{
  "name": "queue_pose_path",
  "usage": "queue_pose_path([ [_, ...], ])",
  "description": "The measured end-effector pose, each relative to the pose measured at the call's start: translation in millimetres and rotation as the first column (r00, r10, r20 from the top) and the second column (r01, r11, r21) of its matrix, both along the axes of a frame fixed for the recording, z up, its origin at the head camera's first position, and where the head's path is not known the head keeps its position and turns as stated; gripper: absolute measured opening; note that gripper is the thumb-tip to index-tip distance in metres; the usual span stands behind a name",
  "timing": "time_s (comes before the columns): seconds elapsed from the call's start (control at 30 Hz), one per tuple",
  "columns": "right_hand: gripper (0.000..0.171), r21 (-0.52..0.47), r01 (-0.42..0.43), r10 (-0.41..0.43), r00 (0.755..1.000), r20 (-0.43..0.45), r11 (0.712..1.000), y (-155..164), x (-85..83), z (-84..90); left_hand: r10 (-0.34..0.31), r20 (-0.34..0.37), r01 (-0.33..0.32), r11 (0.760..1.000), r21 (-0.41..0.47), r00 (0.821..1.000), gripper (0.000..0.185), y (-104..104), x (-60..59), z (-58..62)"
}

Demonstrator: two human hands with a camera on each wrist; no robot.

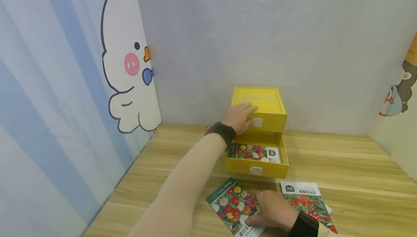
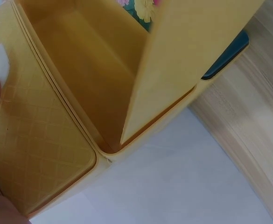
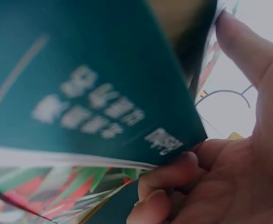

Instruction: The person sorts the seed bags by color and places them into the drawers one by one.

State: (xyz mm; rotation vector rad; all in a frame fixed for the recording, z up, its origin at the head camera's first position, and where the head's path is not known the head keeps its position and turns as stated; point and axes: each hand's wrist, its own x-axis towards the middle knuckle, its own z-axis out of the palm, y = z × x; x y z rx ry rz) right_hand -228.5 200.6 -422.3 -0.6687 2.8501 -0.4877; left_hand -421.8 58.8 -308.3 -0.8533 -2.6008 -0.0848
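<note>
A yellow two-drawer box (image 1: 260, 99) stands at the back of the wooden table. My left hand (image 1: 242, 115) lies flat on its top (image 2: 38, 154), thumb beside the upper drawer's white handle (image 1: 257, 122). The lower drawer (image 1: 257, 168) is pulled out, and a flower seed packet (image 1: 255, 152) lies inside. In front, my right hand (image 1: 265, 210) pinches the right edge of a colourful flower seed packet (image 1: 232, 204). The right wrist view shows its dark green face (image 3: 94, 93) between thumb and curled fingers (image 3: 173, 172). A red-flower packet (image 1: 306, 199) lies just right of that hand.
The wooden table (image 1: 352, 164) is closed in by a pale back wall and by side curtains: a cartoon duck (image 1: 127, 63) on the left and cartoon figures (image 1: 400, 88) on the right. A small red thing (image 1: 207, 127) peeks out behind my left wrist.
</note>
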Motion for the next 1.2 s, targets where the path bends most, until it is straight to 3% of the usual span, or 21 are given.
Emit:
queue_pose_path([
  [0.53,0.062,-0.030,-0.055,0.054,0.997,-0.047,0.998,-1.8,-2.5,0.2,-0.007,-0.017,0.007,1.000,-0.024,1.000,0.053,-1.2,7.2,6.2],
  [0.7,0.050,-0.057,-0.060,0.060,0.998,-0.013,0.997,-1.7,-3.3,-0.7,-0.013,-0.013,0.013,1.000,-0.022,1.000,0.053,-1.1,7.2,5.6],
  [1.2,0.048,-0.129,-0.044,0.051,0.998,0.047,0.991,-1.8,-4.2,1.6,-0.006,-0.005,0.006,1.000,-0.031,1.000,0.053,-0.7,8.3,6.2],
])
